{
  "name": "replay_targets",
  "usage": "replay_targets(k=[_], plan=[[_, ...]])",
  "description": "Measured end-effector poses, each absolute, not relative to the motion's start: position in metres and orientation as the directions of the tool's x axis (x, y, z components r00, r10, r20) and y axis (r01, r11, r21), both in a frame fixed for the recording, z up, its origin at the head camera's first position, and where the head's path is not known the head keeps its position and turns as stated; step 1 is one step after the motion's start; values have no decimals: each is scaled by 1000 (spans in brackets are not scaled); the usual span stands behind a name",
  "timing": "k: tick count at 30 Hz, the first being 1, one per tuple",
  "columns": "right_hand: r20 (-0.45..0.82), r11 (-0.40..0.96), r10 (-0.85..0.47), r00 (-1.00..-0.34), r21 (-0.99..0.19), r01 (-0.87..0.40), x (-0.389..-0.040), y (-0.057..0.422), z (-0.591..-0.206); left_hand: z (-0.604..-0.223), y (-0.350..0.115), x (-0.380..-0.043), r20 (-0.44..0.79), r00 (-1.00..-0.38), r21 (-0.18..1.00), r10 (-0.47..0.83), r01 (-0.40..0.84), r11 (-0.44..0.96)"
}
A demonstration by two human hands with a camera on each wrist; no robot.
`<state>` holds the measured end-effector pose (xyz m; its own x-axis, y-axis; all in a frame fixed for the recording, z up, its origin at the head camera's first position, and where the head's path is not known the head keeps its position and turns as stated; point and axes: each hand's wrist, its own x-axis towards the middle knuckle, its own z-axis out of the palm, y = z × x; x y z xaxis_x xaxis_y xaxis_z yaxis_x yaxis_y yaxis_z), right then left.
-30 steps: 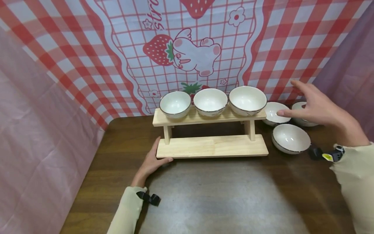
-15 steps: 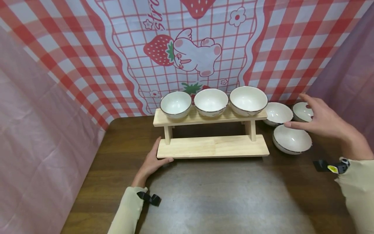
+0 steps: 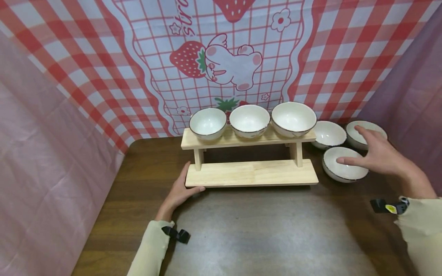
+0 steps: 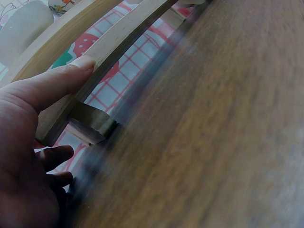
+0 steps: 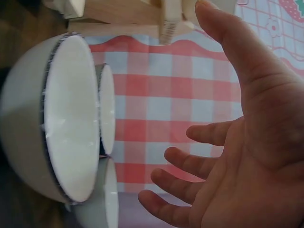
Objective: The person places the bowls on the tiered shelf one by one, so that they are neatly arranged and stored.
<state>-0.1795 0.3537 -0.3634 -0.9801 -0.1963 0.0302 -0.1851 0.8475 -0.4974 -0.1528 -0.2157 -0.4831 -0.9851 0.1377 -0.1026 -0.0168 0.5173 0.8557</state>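
My left hand point(image 3: 177, 193) grips the left end of a two-tier wooden stand point(image 3: 252, 173), its thumb along the front edge of the lower board. In the left wrist view the fingers curl behind that board point(image 4: 121, 38). My right hand point(image 3: 381, 155), fingers spread and holding nothing, hovers over the bowls at the stand's right. Below its thumb sits the front white bowl point(image 3: 340, 174) with a dark rim. Behind are a back-left bowl point(image 3: 328, 135) and a back-right bowl point(image 3: 371, 127). The right wrist view shows the palm apart from the nearest bowl point(image 5: 71, 118).
On the stand's upper board stand a left bowl point(image 3: 208, 122), a middle bowl point(image 3: 249, 119) and a right bowl point(image 3: 293, 118). A red-checked cloth point(image 3: 342, 50) hangs behind the brown table point(image 3: 255, 230), with pink curtains point(image 3: 41, 165) at the sides.
My right hand has come down and toward me, from over the back bowls to above the front bowl. The left hand and the stand stay in place.
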Motion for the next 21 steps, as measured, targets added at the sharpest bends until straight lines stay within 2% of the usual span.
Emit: replay_targets(k=[6, 21], plan=[[-11, 868, -178, -984, -473, -152, -177, 355, -378, -484, -216, -153, -99, -985, 856, 138, -13, 518], [27, 849, -168, -985, -504, -159, -172, 353, -410, -485, -216, -153, -100, -985, 855, 140, -13, 519]])
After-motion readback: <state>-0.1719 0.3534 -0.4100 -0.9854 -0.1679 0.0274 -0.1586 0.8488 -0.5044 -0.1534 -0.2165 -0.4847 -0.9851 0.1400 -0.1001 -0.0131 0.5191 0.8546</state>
